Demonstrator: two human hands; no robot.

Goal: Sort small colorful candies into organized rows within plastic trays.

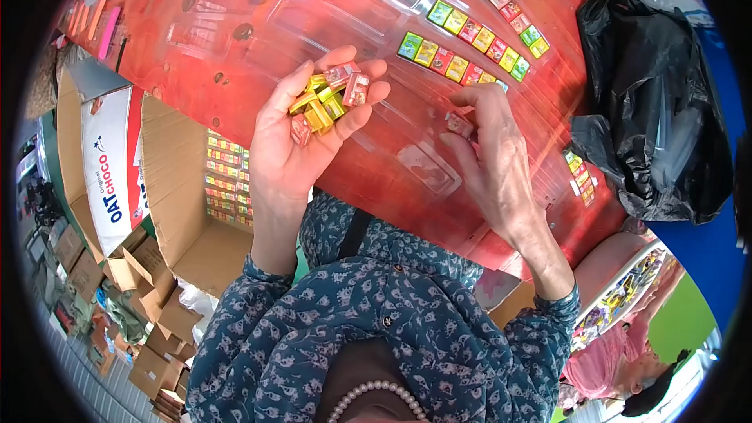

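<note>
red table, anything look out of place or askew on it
A small cluster of coloured pieces looks slightly odd: it lies beside the black plastic bag, near the edge of the red table, apart from the three longer rows. Nothing looks spilled.

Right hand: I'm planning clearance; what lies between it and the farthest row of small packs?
Head view: two rows of small packs lie between the right hand and the farthest row.
</note>
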